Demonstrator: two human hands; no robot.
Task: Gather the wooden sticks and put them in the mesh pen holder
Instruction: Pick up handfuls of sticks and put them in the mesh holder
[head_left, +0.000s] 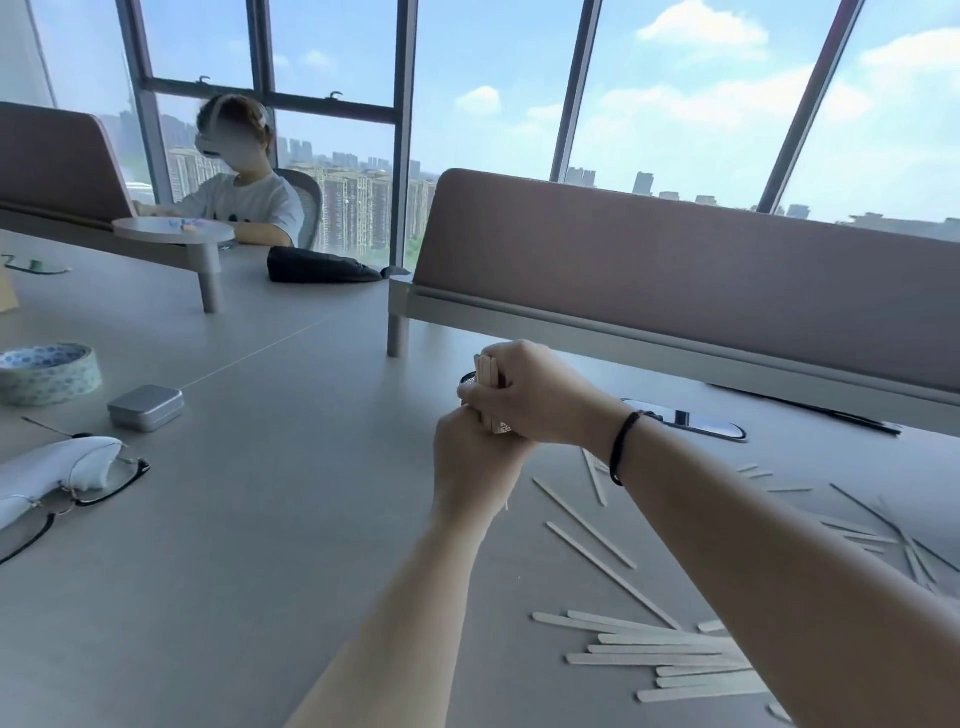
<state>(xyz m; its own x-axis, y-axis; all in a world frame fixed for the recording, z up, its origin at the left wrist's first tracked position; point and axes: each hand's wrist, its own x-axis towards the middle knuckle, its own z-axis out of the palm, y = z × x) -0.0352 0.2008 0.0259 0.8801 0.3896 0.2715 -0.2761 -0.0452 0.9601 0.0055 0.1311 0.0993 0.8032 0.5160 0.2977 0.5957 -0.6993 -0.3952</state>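
Observation:
My right hand (540, 397) is closed around a bundle of wooden sticks (487, 370) whose tips poke out above my fist. The bundle stands over the dark rim of the mesh pen holder (467, 378), which is mostly hidden behind both hands. My left hand (470, 462) is wrapped around the lower part of the holder, just under my right hand. More wooden sticks lie loose on the grey table (291, 519): a flat pile (660, 652) at the lower right, two long thin ones (587, 525), and several scattered ones (878, 535) further right.
A roll of patterned tape (49, 371), a small metal tin (146, 408), a white device (52, 470) and black-framed glasses (111, 480) lie at the left. A brown desk divider (675, 291) stands behind my hands. Another person sits at the far left desk.

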